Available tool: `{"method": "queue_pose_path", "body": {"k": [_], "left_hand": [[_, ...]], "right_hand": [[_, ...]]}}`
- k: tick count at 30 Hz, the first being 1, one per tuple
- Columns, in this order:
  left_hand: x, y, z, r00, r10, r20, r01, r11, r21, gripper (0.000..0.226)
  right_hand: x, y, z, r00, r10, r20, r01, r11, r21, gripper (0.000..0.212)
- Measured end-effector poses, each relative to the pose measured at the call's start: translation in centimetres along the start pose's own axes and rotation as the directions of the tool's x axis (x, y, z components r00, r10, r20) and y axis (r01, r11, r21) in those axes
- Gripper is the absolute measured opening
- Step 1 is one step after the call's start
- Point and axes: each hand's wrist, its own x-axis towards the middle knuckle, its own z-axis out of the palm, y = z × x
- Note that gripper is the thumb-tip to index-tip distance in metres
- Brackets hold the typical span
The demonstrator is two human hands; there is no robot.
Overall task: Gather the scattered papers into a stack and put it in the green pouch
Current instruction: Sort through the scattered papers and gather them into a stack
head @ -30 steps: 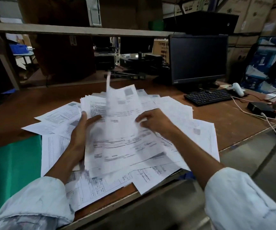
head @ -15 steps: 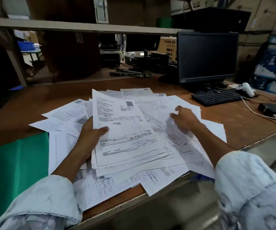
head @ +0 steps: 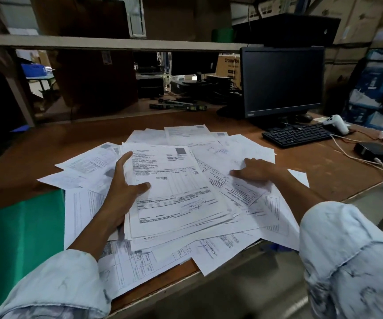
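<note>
Left hand [head: 122,194] now higher along stack [head: 174,194]

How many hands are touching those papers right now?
2. The left hand holds the stack at its left edge, thumb on top; the right hand presses on loose sheets to the stack's right.

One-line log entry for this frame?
left hand grips partial stack | right hand touches loose sheets | green pouch left of papers
</note>
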Motion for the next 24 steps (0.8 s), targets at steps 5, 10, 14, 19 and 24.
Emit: {"method": "queue_pose_path", "body": {"k": [5,10,14,19,24], "left_hand": [[-0.1,0.3,0.2,1.000,-0.003,0.006,0.003,1.000,0.002,0.085],[-0.3,0.2,0.0,1.000,0.005,0.019,-0.005,1.000,-0.008,0.084],[-0.3,0.3,0.0,1.000,-0.002,0.029,0.003,1.000,-0.027,0.083],[-0.3,0.3,0.0,1.000,-0.006,0.027,0.007,0.999,-0.043,0.083],[-0.2,0.2,-0.1,0.999,-0.008,0.046,0.011,0.998,-0.059,0.083]], "right_hand": [[-1.3,-1.1,0.5,0.998,0.017,-0.058,-0.017,1.000,0.001,0.082],[-2.9,-1.6,-0.6,0.986,-0.006,-0.168,0.035,0.985,0.168,0.060],[-3.1,-1.2,-1.1,0.998,0.003,-0.059,0.028,0.852,0.522,0.074],[-1.2,-0.7,-1.5,1.000,0.008,0.008,-0.012,0.803,0.596,0.058],[-1.0,-1.8,-1.6,0.997,0.007,0.076,-0.058,0.724,0.687,0.079]]}}
